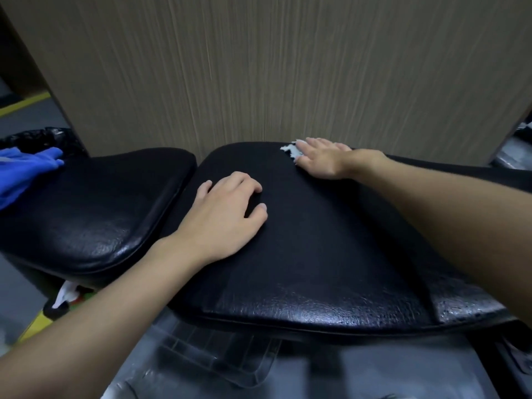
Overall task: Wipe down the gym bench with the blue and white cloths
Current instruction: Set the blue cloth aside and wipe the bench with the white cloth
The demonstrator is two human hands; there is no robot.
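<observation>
Gym bench (316, 269), centre: wiping step in hand. Near, our left hand (227, 217), grip loosely spread, rests bare on the pad. Beyond, upper centre-right, our right hand (319, 161), grip flat, presses the white cloth (290, 151). Far left edge: blue cloth (26, 171), idle. Next, we judge: sweep the pad nearward.

Left hand (227, 217) palm-down, fingers loosely bent; right hand (319, 159) reaches farther — fingers apparently flat, spread.
</observation>
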